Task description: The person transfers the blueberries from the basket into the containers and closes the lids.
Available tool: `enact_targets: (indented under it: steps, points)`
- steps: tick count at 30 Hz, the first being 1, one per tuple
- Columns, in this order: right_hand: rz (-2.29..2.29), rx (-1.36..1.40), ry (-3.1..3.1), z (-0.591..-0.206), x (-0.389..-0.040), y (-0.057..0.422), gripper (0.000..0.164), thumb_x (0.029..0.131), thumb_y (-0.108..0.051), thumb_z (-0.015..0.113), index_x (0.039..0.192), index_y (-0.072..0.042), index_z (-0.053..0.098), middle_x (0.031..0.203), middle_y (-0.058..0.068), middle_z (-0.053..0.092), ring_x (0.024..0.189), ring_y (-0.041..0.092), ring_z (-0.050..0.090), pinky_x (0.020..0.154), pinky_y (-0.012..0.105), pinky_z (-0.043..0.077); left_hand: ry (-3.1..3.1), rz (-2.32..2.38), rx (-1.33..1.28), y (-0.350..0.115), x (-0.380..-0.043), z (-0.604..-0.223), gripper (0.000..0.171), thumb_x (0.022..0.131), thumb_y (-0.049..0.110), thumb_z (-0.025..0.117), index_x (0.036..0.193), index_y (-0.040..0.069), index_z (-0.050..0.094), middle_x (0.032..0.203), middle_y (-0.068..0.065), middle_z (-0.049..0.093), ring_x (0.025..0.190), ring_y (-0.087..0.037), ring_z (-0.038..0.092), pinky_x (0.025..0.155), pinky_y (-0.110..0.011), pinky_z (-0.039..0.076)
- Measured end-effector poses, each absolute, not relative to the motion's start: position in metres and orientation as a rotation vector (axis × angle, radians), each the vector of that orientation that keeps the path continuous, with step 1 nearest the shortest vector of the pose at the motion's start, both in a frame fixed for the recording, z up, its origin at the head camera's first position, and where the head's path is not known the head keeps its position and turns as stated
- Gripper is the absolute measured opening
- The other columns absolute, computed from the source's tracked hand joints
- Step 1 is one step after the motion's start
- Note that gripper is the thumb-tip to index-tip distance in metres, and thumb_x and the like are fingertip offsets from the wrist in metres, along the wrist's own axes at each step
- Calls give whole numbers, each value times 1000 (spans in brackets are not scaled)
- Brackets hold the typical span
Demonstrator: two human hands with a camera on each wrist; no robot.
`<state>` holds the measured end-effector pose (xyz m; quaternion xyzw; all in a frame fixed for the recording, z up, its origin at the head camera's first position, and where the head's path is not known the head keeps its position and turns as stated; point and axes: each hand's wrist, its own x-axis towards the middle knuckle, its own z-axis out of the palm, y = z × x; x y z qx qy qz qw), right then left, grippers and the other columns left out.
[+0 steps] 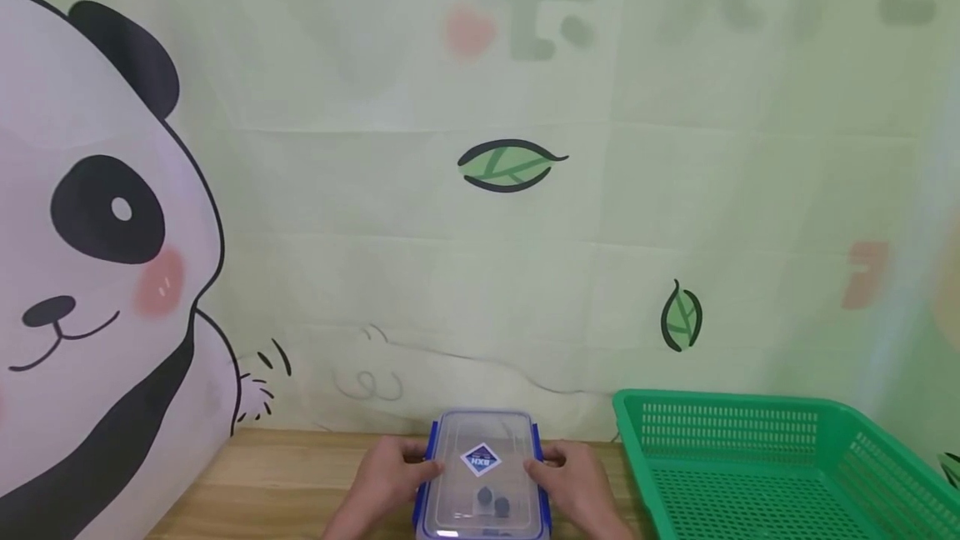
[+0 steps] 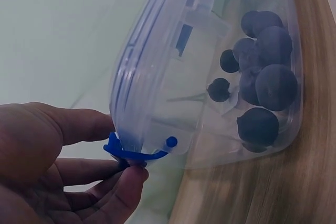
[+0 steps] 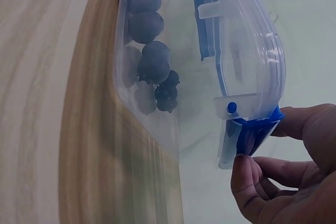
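Observation:
A clear plastic food box with a blue-edged lid and a diamond label stands on the wooden table at the bottom centre. Several dark blueberries lie inside it, also seen as blueberries from the right wrist. My left hand is at the box's left side, thumb and fingers pinching the blue clip. My right hand is at the right side, fingers pinching the blue clip there.
A green perforated plastic basket stands on the table just right of the box. Behind the table hangs a pale green backdrop with a cartoon panda at left and printed leaves.

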<state>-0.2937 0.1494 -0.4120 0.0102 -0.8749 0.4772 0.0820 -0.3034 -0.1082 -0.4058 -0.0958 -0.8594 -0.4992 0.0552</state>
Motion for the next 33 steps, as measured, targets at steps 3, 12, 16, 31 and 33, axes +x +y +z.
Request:
enact_targets:
  steps: [3,12,16,31,33]
  points:
    - [1412,28,-2615,-411,-293,147,26,95,-13,78,107,10,76,86,5,72,77,17,66,68,35,63,-2615,-1466,-296,-108,-303,-406,27,90,7,80,107,-13,75,92,-14,76,74,-21,70,61,-35,65]
    - [1430,7,-2633,-410,-294,147,25,96,-13,77,107,9,76,85,4,72,77,17,67,68,35,64,-2626,-1344,-298,-105,-302,-406,23,89,7,80,103,-11,77,88,-13,76,72,-18,68,61,-33,63]
    - [1442,28,-2620,-411,-295,148,25,95,-13,77,107,10,76,85,4,73,77,17,67,68,35,64,-2624,-1238,-305,-103,-301,-405,22,88,8,82,100,-9,78,88,-11,76,75,-16,66,64,-33,61]
    - [1396,20,-2617,-412,-294,148,26,94,-14,79,105,9,76,86,5,73,79,18,68,71,38,65,-2624,-1249,-291,-103,-301,-404,22,88,9,82,101,-8,79,86,-8,76,72,-15,65,60,-30,60]
    - [1401,5,-2624,-411,-294,148,27,94,-14,79,106,10,76,87,5,73,79,18,68,72,39,64,-2633,-1261,-285,-104,-301,-403,23,88,9,82,102,-9,78,86,-8,75,72,-15,65,60,-30,60]
